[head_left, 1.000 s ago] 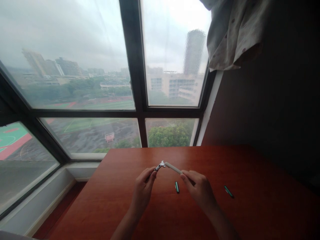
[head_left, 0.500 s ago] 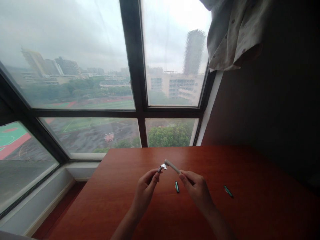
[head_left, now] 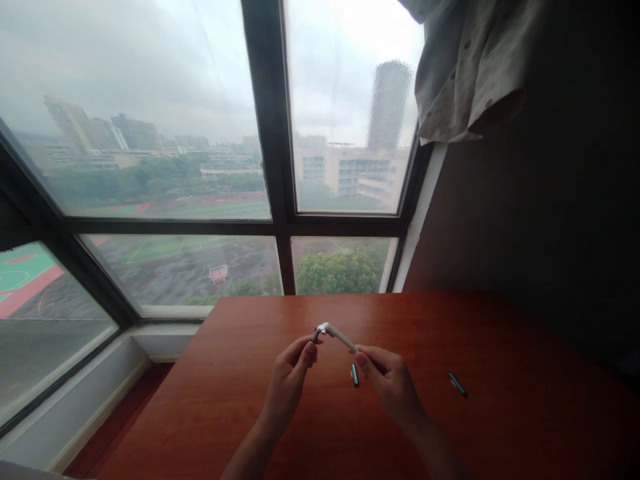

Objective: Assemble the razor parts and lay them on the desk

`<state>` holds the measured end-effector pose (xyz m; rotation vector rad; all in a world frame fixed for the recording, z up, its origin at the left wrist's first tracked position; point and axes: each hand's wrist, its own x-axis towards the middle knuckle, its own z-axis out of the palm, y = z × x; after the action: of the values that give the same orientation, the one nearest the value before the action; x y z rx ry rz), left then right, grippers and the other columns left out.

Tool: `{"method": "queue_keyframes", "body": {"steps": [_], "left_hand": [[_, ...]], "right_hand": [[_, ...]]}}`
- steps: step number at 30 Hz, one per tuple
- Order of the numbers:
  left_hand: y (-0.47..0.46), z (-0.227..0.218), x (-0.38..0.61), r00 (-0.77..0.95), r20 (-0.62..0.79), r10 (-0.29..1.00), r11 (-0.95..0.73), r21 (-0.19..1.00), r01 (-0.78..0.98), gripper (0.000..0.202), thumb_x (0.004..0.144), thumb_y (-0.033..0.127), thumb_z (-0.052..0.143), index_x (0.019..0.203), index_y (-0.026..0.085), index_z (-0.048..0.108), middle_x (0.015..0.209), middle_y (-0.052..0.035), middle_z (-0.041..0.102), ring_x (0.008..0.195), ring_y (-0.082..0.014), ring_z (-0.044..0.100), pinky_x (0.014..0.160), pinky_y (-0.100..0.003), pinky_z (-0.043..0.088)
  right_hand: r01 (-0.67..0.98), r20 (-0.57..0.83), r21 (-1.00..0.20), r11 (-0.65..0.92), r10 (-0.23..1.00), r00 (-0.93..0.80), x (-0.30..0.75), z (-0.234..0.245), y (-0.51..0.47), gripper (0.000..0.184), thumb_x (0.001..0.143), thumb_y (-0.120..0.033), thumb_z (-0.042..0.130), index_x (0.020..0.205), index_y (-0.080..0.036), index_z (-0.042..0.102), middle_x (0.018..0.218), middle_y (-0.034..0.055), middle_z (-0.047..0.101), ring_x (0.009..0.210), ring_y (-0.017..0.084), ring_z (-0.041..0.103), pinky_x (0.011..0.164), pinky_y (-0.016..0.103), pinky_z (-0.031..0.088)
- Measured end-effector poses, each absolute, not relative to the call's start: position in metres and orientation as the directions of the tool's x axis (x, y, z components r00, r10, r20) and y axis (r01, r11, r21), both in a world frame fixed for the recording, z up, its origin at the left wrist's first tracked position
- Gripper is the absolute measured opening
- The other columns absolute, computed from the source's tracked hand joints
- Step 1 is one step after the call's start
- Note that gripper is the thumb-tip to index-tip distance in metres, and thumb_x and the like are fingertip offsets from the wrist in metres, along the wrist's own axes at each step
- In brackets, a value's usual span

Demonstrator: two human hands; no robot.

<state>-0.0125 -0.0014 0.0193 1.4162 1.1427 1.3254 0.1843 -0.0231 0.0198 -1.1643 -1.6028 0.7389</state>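
Currently, over the desk (head_left: 225,373), the left hand (head_left: 290,375) is clamped on a metal-tipped handle (head_left: 316,335) and the right hand (head_left: 389,377) on a pale stick (head_left: 341,338), their tips meeting or nearly so. One green-and-black strip (head_left: 355,375) lies near the desk's middle, a second strip (head_left: 457,384) toward its right side.

The left hand (head_left: 289,373) and left forearm (head_left: 257,437) toward seven o'clock are bare; the right hand (head_left: 393,380) and right forearm (head_left: 435,440), toward five, likewise.

Reddish wooden table (head_left: 240,400), dark-framed windows (head_left: 277,133), grey daylight, shadowed wall (head_left: 525,213)
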Motion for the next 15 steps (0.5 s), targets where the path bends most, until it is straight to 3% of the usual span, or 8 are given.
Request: {"method": "queue_keyframes", "body": {"steps": [15], "left_hand": [[-0.0025, 0.0178, -0.0105, 0.051, 0.217, 0.975, -0.220, 0.974, 0.050, 0.038, 0.081, 0.045, 0.059, 0.098, 0.013, 0.071, 0.063, -0.0014, 0.053, 0.061, -0.0145, 0.045, 0.058, -0.023, 0.039]], "right_hand": [[0.399, 0.406, -0.834, 0.381, 0.914, -0.024, 0.1843, 0.0175, -0.0214, 0.042, 0.092, -0.044, 0.045, 0.087, -0.013, 0.073, 0.060, 0.0021, 0.060, 0.055, 0.014, 0.054, 0.052, 0.021, 0.040]]}}
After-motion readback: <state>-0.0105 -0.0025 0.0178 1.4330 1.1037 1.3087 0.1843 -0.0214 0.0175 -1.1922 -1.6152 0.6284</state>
